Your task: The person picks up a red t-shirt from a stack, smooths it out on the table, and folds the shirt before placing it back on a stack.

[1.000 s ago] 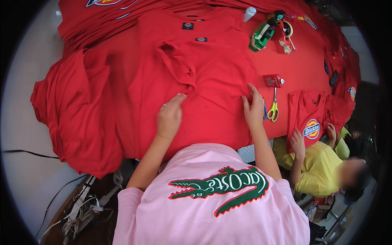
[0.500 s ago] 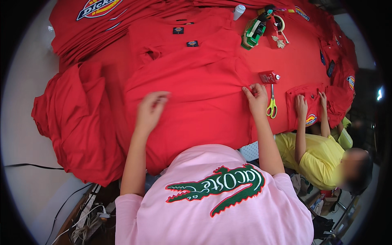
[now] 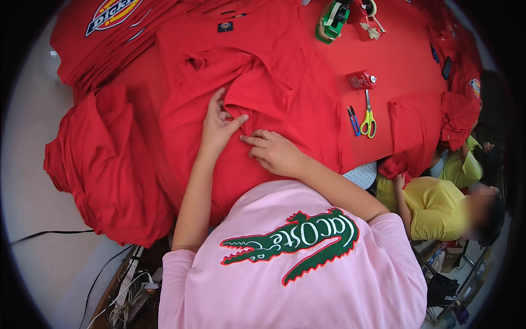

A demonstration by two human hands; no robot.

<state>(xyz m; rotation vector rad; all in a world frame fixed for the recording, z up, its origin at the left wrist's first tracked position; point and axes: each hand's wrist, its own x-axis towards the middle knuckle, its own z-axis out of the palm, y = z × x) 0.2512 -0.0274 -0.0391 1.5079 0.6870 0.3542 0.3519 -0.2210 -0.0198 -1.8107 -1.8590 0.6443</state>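
Head view: we have a table [image 3: 405, 63] with a red top before us, most of it covered in red garments. Nearest us lies the red T-shirt [image 3: 312, 129], rumpled, directly under both hands. To its left slumps a crumpled red heap [image 3: 107, 170], and beyond that, at upper left, a stack of red shirts [image 3: 76, 57]. At our right, a co-worker in yellow [image 3: 438, 205] has a hand on red cloth.

Our left hand [image 3: 219, 123] has its thumb and forefinger spread apart, the thumb against folds just below the shirt's sleeve [image 3: 257, 90], the forefinger to the left of it. Our right hand [image 3: 279, 153] rests on the body of the shirt, fingers bent, their tips just below the left thumb; we cannot tell whether they grip any fabric.

Past the shirt's right side stands a green tape dispenser [image 3: 331, 24] near the far edge. Closer to us are yellow-handled scissors [image 3: 369, 122], a small red can [image 3: 360, 80] at their tip, and blue thread snips [image 3: 354, 120] just beside them.
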